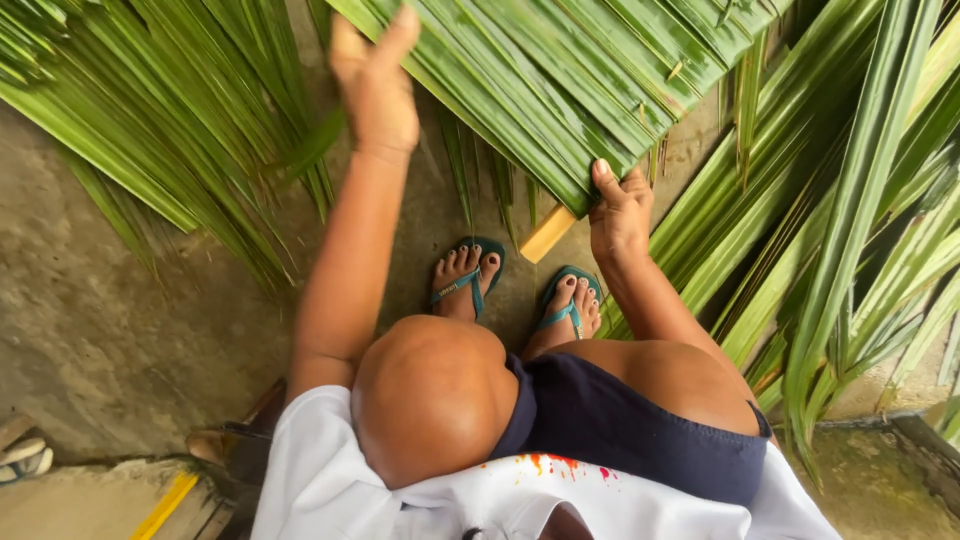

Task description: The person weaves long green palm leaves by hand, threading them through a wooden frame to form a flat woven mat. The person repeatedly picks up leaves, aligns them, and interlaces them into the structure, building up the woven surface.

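Green woven mat of flat palm leaflets (560, 80) lies on the concrete floor (90, 310). The right hand (620, 215) pinches the mat's near corner, thumb on top, just above the pale cut midrib stub (548, 234). Far to the left of that grip, the left hand (377, 85) is raised with fingers spread, empty, at the mat's edge. Loose long green fronds (850, 230) lie on both sides.

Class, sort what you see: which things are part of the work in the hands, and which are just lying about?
In the work: left hand; right hand; woven palm frond; frond's cut stem.

Lying about: loose palm leaves; sandal at the edge; yellow strip.
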